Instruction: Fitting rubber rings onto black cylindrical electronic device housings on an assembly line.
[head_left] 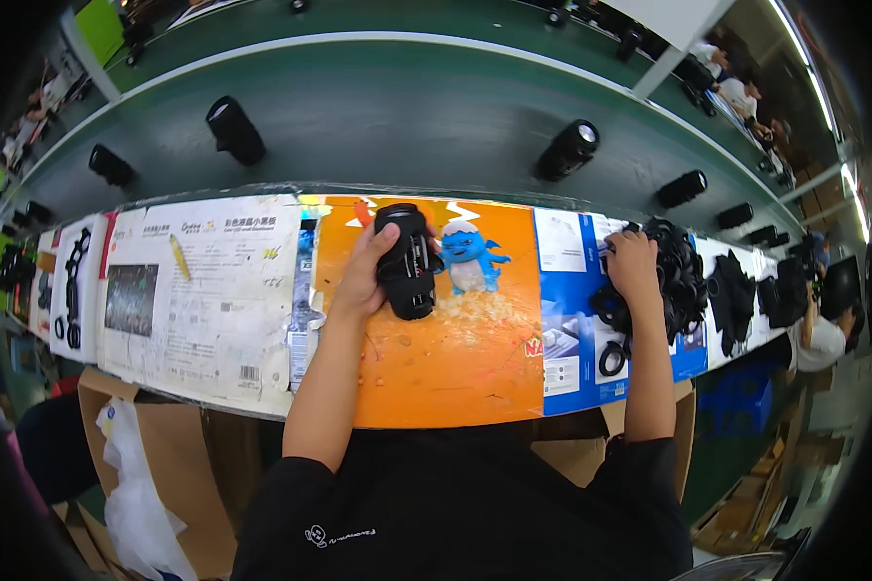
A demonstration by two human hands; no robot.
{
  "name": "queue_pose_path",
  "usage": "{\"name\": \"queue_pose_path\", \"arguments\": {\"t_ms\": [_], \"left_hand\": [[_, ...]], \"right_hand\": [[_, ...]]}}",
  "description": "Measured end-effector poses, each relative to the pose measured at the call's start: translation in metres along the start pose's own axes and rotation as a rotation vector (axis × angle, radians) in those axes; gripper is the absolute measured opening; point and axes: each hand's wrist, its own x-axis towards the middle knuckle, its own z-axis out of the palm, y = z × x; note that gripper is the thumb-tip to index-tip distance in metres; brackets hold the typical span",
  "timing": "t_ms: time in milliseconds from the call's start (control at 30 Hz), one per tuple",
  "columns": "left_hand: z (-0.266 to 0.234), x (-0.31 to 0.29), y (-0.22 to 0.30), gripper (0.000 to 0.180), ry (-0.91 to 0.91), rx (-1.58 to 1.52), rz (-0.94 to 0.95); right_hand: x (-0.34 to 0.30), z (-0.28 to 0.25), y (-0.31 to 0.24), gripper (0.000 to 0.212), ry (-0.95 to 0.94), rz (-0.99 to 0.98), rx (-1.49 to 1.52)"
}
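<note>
My left hand (362, 276) is wrapped round the side of a black cylinder (409, 276), which looks like a portable speaker. It stands out dark against an orange board (475, 378) printed with a blue cartoon figure. Off to the right, my right hand (633, 259) reaches to the left edge of a heap of black ring-like parts (681, 281). Its fingers are bent downward and closed, and whatever lies under the fingertips is hidden. One loose black ring (611, 358) rests below that hand on a blue printed board (564, 320).
Beyond the boards runs a green conveyor belt (388, 116) carrying several black cylinders, one (568, 149) at the right. A yellow marker-like stick (179, 257) lies on a white printed board (233, 349). More black pieces (732, 295) lie farther right. An open cardboard box (179, 436) stands below left.
</note>
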Motion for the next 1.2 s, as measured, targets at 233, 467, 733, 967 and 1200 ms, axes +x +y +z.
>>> {"name": "queue_pose_path", "arguments": {"t_ms": [233, 467, 733, 967, 1200], "left_hand": [[-0.006, -0.01, 0.007, 0.06, 0.004, -0.116, -0.035], [0.001, -0.01, 0.004, 0.069, 0.015, 0.028, 0.0], [-0.006, -0.007, 0.0, 0.063, -0.014, 0.036, 0.004], [0.001, -0.013, 0.009, 0.062, 0.029, -0.003, -0.027], [0.004, -0.021, 0.012, 0.057, 0.073, 0.113, -0.014]], "right_hand": [[0.001, -0.037, -0.091, 0.028, 0.07, 0.018, 0.87], [-0.024, -0.006, -0.197, 0.027, -0.048, -0.04, 1.392], [-0.029, -0.019, -0.192, 0.021, 0.006, -0.129, 0.819], [-0.017, -0.018, -0.199, 0.021, 0.146, -0.312, 0.738], [-0.015, -0.012, -0.199, 0.02, 0.144, -0.378, 0.725]]}}
